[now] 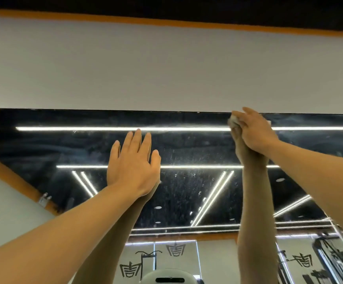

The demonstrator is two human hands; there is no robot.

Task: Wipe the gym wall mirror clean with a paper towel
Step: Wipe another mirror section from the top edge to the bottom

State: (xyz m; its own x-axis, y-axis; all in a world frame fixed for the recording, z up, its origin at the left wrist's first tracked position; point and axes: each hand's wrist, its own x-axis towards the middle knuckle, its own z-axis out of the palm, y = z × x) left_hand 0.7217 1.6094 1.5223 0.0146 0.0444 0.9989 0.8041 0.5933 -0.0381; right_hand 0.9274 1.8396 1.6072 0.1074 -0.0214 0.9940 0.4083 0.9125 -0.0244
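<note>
The wall mirror [187, 152] fills the lower half of the view, its glass streaked and spotted, reflecting ceiling light strips. My left hand [133, 165] lies flat against the glass with straight fingers, left of centre. My right hand [254, 130] is raised to the mirror's top edge and presses a crumpled white paper towel [233, 120] against the glass; only bits of the towel show past the fingers. Reflections of both arms meet the hands in the glass.
Above the mirror runs a plain white wall [166, 68] topped by an orange band [166, 22] and a dark ceiling. The mirror's lower part reflects gym machines [326, 255] and wall logos. A small metal clip [44, 198] sits at the left.
</note>
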